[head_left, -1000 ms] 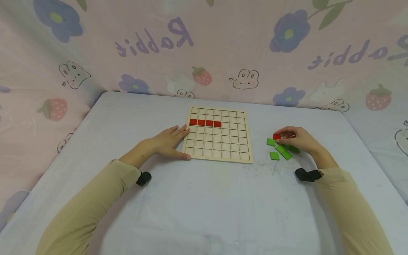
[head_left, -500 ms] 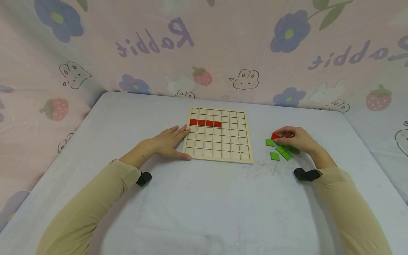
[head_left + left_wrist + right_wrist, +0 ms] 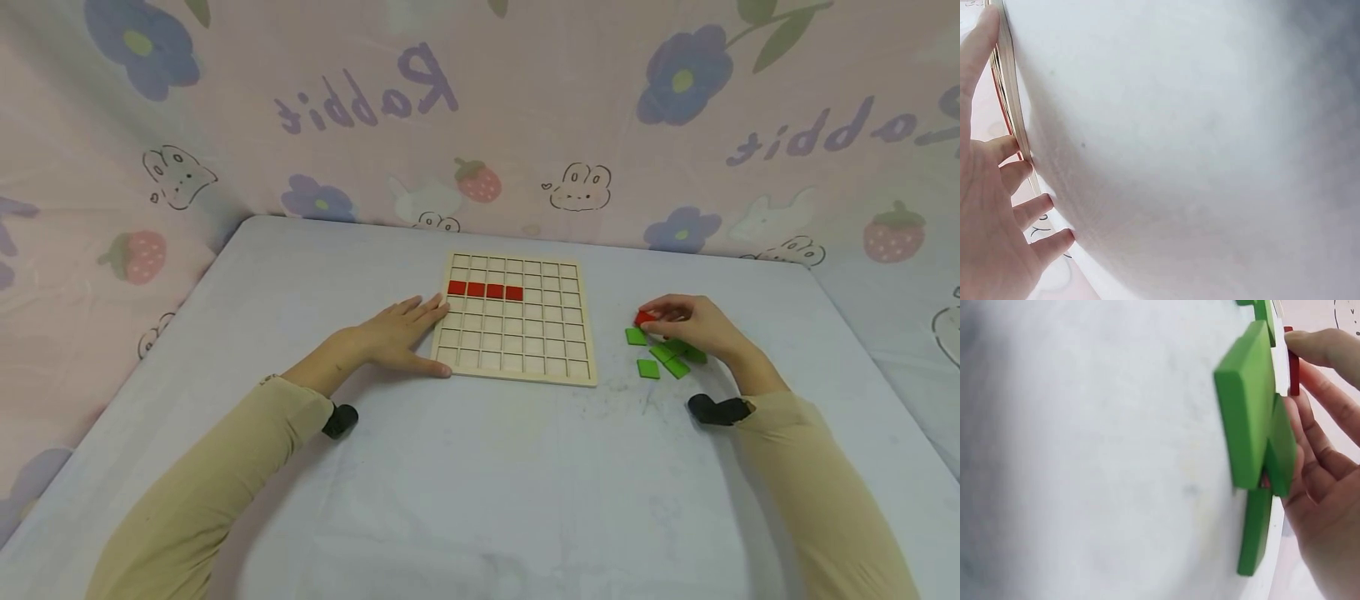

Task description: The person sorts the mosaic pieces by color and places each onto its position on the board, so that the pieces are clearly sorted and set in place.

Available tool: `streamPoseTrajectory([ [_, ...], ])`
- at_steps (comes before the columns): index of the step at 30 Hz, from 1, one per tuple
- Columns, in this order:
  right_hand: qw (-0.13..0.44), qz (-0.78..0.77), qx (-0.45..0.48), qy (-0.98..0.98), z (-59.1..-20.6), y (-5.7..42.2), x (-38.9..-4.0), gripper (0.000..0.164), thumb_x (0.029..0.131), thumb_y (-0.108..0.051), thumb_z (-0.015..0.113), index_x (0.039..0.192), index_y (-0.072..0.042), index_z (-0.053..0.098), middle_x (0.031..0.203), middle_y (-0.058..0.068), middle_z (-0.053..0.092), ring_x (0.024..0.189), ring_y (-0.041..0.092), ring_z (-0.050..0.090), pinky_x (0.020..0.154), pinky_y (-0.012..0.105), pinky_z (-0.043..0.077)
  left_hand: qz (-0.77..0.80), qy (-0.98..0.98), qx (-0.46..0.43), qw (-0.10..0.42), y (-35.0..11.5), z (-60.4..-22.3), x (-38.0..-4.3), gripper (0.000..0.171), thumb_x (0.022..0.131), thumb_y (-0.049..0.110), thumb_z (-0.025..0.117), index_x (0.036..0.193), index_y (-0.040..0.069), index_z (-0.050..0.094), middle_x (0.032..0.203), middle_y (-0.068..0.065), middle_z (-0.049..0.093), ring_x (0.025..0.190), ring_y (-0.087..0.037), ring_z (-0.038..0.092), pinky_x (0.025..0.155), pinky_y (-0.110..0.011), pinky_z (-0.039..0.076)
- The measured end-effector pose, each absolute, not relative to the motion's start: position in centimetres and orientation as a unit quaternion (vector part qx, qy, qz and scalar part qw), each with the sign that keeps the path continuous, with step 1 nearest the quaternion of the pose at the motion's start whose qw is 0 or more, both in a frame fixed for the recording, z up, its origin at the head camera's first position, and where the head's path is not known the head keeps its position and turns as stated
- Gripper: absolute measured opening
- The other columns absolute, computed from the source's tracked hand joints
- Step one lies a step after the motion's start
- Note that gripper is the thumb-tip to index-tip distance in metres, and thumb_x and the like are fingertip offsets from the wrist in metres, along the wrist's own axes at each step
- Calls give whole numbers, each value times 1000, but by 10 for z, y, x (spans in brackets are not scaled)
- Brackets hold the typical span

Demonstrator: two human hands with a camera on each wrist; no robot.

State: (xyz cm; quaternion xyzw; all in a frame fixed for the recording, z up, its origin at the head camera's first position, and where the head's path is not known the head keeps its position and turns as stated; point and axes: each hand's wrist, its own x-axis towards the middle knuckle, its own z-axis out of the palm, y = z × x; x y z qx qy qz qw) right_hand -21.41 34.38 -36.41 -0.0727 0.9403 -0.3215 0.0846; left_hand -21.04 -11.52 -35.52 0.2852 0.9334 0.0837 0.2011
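Observation:
In the head view a square wooden grid board (image 3: 513, 382) lies on the white table, with a short row of red tiles (image 3: 476, 289) set in its cells. My left hand (image 3: 397, 337) rests flat beside it, thumb and fingertips touching the board's left edge; the left wrist view shows these fingers (image 3: 1054, 245) spread along that edge. Off to the right, my right hand (image 3: 697, 323) pinches a single red tile (image 3: 643, 318) between thumb and fingers, just above the pile. Several green tiles (image 3: 648, 369) lie loose below that hand, which partly hides some of them.
A white cloth covers the table (image 3: 480, 483). Behind it hangs a pink curtain (image 3: 510, 108) printed with rabbits, flowers and strawberries. Black wrist straps (image 3: 718, 410) show at both sleeve cuffs.
The red tile in my right hand has shifted slightly left and lifted, tilting as it rose. A nearby green tile was nudged a little left. My left hand holds its place.

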Motion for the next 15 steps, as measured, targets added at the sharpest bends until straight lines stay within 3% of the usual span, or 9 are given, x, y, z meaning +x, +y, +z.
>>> streamPoseTrajectory([
  [15,94,-330,-59,937,-359,334,-221,48,88,-36,69,125,-6,61,104,7,61,85,9,54,66,23,50,82,935,282,201,-116,-355,-211,105,82,67,59,156,13,6,163,-6,-2,148,-37,2,119,-54,8],
])
